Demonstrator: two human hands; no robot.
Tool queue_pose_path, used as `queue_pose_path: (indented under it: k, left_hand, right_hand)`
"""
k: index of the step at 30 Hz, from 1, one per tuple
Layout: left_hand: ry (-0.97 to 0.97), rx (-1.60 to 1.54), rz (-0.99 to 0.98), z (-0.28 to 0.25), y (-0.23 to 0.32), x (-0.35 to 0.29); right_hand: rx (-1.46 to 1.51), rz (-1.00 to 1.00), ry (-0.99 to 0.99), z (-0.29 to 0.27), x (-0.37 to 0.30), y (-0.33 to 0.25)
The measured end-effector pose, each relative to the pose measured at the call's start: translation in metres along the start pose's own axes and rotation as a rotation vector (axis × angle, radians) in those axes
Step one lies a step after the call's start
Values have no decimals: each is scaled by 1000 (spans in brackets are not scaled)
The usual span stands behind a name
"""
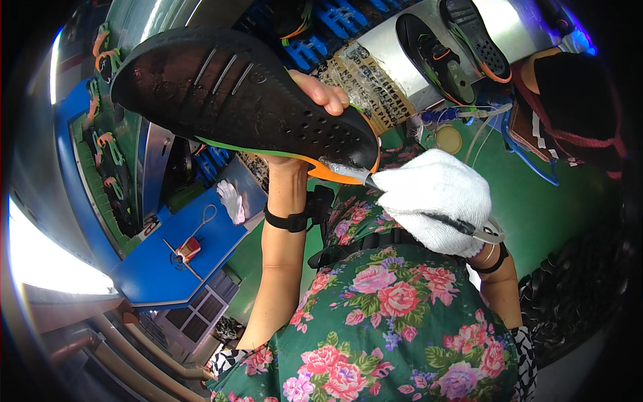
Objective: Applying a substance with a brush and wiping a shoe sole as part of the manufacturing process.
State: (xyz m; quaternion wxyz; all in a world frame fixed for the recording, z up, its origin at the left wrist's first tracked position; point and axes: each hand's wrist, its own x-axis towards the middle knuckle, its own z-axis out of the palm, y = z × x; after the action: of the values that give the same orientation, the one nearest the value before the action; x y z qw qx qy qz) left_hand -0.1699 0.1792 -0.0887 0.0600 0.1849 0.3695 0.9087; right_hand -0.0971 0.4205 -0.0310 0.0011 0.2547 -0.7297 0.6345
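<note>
My bare left hand (320, 92) grips a black shoe sole (234, 94) with green and orange edging, its perforated underside turned up. Grooves and raised bars cross one end, and rows of small holes dot the other. In a white knit glove, my right hand (439, 197) is closed round a slim tool with a dark handle (449, 221) and a grey, brush-like tip (348, 171). That tip touches the sole's rim by the orange edge, where the surface looks wet and shiny. Most of my left palm is hidden behind the sole.
Two black shoes (435, 60) (475, 40) lie on a metal surface at the back right, near a co-worker (569, 100). Blue racks (341, 20) stand behind. To the left, a blue table (161, 268) carries a pale glove (231, 201) and a small red-and-white object (189, 249); shoe parts (107, 144) line a conveyor.
</note>
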Motion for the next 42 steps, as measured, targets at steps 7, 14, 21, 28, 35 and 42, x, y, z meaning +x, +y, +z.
queue_pose_path:
  k: [7, 14, 21, 28, 35, 42]
  left_hand:
    - [32, -24, -21, 8, -3, 6]
    - [62, 66, -60, 0, -3, 1]
    - [0, -19, -58, 5, -2, 11]
    - [-26, 147, -174, 3, 4, 9]
    - [64, -30, -317, 9, 7, 8]
    - [-65, -103, -328, -13, -2, 9]
  right_hand:
    - [19, -101, -50, 3, -4, 6]
    - [-8, -106, -80, 6, 0, 3]
    - [-103, -30, -3, -4, 4, -2]
    - [-88, -32, 3, 5, 5, 9]
    - [153, 24, -19, -4, 8, 14]
    - [144, -104, -174, 2, 1, 12]
